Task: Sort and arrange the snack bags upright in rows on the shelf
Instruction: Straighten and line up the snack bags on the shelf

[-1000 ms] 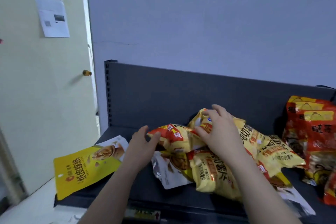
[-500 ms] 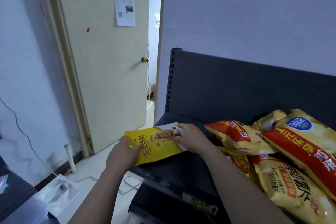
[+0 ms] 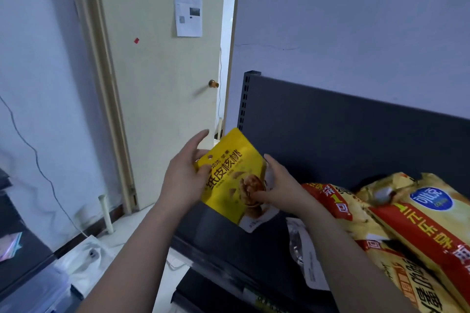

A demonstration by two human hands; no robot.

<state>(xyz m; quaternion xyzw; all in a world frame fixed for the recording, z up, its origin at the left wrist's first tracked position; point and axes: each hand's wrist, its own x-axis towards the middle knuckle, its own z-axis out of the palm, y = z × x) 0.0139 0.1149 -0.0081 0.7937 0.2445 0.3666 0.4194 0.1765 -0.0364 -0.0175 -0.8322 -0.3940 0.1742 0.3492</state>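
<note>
A yellow walnut snack bag is lifted and tilted above the left end of the dark shelf. My left hand grips its top left corner, thumb on the front. My right hand holds its right edge, thumb pressed on the printed walnut picture. To the right, a pile of yellow and red chip bags lies flat on the shelf. A silver-backed bag lies partly under my right forearm.
The shelf's back panel rises behind the bags. A cream door with a taped paper stands to the left. On the floor below lie a white pipe, cables and plastic wrapping.
The yellow bag has come up off the shelf edge and now stands nearly upright between both hands. Before that my hands left the chip bag pile and the view swung left.
</note>
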